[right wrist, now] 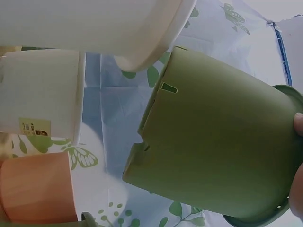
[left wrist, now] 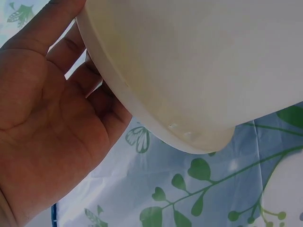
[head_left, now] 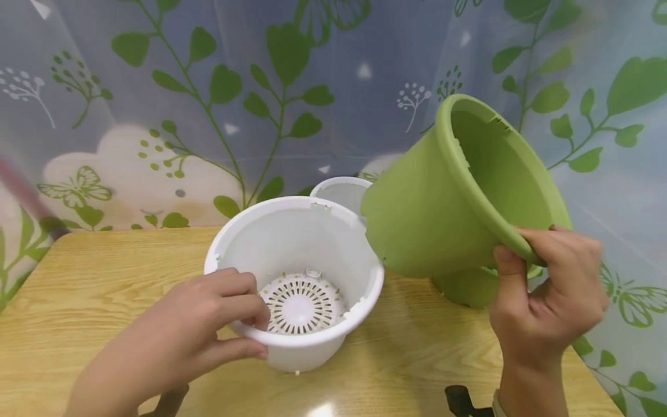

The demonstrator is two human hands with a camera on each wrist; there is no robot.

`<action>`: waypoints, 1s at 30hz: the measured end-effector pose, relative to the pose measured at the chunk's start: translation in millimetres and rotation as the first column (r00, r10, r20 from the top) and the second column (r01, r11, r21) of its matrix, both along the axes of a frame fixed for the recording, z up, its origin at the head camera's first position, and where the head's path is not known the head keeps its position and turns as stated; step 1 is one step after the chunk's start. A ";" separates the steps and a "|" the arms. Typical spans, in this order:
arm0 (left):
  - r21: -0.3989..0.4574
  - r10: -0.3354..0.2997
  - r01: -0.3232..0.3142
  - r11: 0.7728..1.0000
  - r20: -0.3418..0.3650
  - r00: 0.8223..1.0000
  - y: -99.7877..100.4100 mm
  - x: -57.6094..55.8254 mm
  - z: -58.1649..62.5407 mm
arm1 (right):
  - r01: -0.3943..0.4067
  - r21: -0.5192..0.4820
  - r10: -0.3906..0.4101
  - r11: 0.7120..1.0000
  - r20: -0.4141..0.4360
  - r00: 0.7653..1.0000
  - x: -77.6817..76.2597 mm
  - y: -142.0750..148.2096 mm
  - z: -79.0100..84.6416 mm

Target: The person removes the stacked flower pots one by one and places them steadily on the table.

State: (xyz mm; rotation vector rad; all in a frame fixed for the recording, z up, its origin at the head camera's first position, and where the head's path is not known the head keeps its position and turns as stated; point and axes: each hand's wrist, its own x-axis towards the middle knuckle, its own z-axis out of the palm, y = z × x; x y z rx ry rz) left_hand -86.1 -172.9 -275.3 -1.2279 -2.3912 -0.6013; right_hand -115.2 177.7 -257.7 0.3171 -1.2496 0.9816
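My left hand (head_left: 208, 318) pinches the near rim of a white plastic plant pot (head_left: 292, 237), thumb outside and fingers over the edge. Its mouth faces me, showing a round slotted base (head_left: 298, 304) inside. On the other side, my right hand (head_left: 552, 289) grips the rim of a green plant pot (head_left: 422, 214) between thumb and fingers. This pot is tipped on its side above the table, its mouth towards the right and its lower end close beside the white rim. In the right wrist view, notches show at the green pot's (right wrist: 222, 137) lower edge.
Behind the held pots stand another white pot (head_left: 341, 194) and a second green pot (head_left: 464, 288), both partly hidden. An orange pot (right wrist: 38, 189) and a labelled white pot (right wrist: 42, 94) show in the right wrist view. A leaf-patterned curtain (head_left: 250, 87) hangs behind the wooden table (head_left: 104, 278).
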 end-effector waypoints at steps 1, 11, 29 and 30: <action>-0.003 0.005 -0.005 1.000 0.002 1.000 -0.2 0.5 0.0 | 0.004 0.007 -0.004 1.000 0.009 1.000 0.2 -0.1 -0.1; -0.022 0.021 -0.021 1.000 -0.006 1.000 -2.4 3.4 0.5 | 0.039 0.064 -0.043 0.997 0.065 0.997 3.1 -4.0 3.4; -0.070 0.111 -0.111 0.991 0.010 0.994 -7.6 9.9 3.4 | 0.040 0.264 -0.075 0.964 0.124 0.990 6.0 -0.9 2.4; -0.074 0.119 -0.118 0.990 0.013 0.993 -7.9 10.4 3.7 | 0.032 0.278 -0.071 0.960 0.128 0.989 6.3 -0.9 2.2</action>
